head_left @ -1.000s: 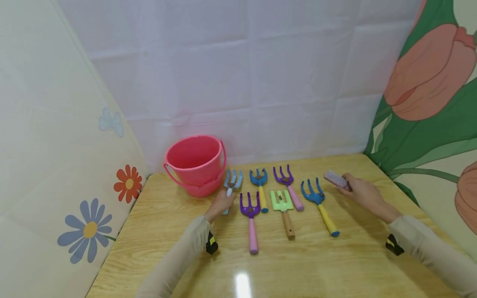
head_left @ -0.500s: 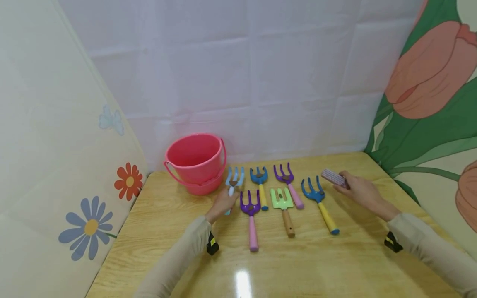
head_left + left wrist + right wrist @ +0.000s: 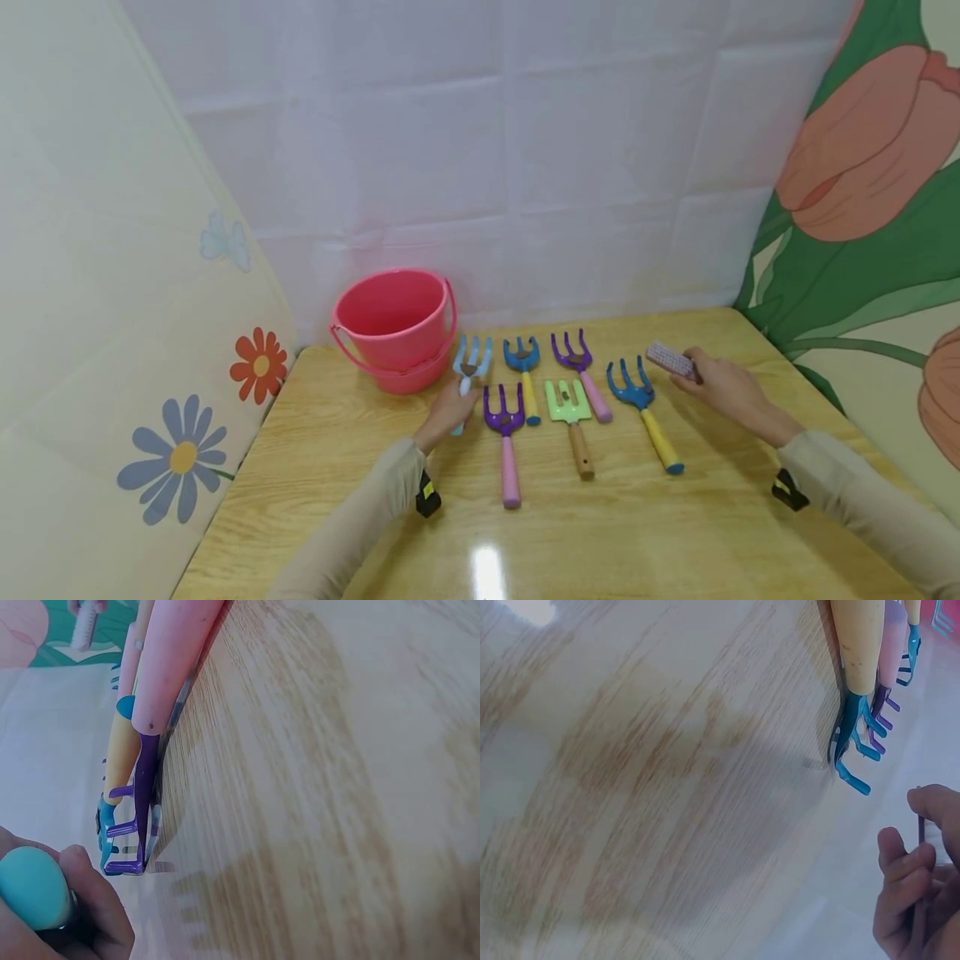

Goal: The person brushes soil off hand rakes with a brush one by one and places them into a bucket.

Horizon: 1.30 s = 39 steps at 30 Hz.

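My left hand [image 3: 450, 408] grips the handle of a light blue hand fork [image 3: 472, 357] beside the pink bucket. In the left wrist view, the handle's turquoise butt end [image 3: 34, 889] pokes out between finger and thumb. A brown patch shows on the fork's head. Over the table's right side, my right hand [image 3: 723, 383] pinches a small brush [image 3: 672, 360] with a pale, bristly-looking face. Only the brush's thin dark edge shows in the right wrist view, between fingers and thumb. Nearest to that hand lies a blue fork with a yellow handle [image 3: 643, 408].
A pink bucket [image 3: 393, 329] stands at the back left. Between the hands lie two purple forks, one in front [image 3: 510, 467] and one behind [image 3: 576, 358], a smaller blue fork [image 3: 522, 358] and a green fork [image 3: 567, 404]. Brown patches mark several heads. White cloth [image 3: 510, 167] hangs behind.
The light blue fork and my left hand have shifted slightly right, away from the bucket. My right hand has brought the brush a little left. The last half second shows almost no movement.
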Tool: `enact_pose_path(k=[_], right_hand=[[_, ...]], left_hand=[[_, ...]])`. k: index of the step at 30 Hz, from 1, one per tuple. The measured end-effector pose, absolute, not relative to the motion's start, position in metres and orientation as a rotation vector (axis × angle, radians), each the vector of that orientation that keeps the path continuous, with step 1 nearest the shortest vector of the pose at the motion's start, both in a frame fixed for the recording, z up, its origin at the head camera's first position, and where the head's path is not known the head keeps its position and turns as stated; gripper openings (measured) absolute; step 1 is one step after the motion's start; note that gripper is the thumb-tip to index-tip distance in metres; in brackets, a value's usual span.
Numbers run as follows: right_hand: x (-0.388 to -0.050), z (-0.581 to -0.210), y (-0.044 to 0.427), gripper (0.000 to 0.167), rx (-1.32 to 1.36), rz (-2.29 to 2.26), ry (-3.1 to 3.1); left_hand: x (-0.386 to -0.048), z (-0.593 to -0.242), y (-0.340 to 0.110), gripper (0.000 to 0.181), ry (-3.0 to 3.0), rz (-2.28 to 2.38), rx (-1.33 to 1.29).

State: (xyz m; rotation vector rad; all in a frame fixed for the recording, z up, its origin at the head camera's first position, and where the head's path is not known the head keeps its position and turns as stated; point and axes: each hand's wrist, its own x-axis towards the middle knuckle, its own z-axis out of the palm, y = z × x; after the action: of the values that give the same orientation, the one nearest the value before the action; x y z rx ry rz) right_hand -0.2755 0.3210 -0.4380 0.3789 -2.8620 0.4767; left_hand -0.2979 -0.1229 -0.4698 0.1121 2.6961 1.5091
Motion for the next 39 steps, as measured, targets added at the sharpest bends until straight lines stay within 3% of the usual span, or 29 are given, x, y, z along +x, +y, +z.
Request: enact_pose_path(k=[2,9,17,29,39], right_hand=[[-0.275,-0.437,0.320,0.044,0.387,0.470,-2.860],[-0.273,-0.440,0.316,0.044,0.404,0.469,-2.866],[-0.274,-0.441,0.312,0.042,0.414,0.420,-2.854],[-0.276,-0.435,0.305,0.042,0.408,0.456,-2.853],[-0.277,-0.435,0.302,0.044,0.394,0.426,-2.837]], left_hand=[[-0.299,-0.470,-0.124,0.042,2.689,1.511,0.105],[-0.295,-0.474,-0.124,0.024,2.673,1.521,0.087],[-0.293,-0.478,-0.126,0.037,2.640,1.569,0.123],[-0.294,-0.480,-0.126,0.038,2.623,1.590,0.140],[-0.291,-0.475,-0.127,0.014,2.619,1.571,0.118]])
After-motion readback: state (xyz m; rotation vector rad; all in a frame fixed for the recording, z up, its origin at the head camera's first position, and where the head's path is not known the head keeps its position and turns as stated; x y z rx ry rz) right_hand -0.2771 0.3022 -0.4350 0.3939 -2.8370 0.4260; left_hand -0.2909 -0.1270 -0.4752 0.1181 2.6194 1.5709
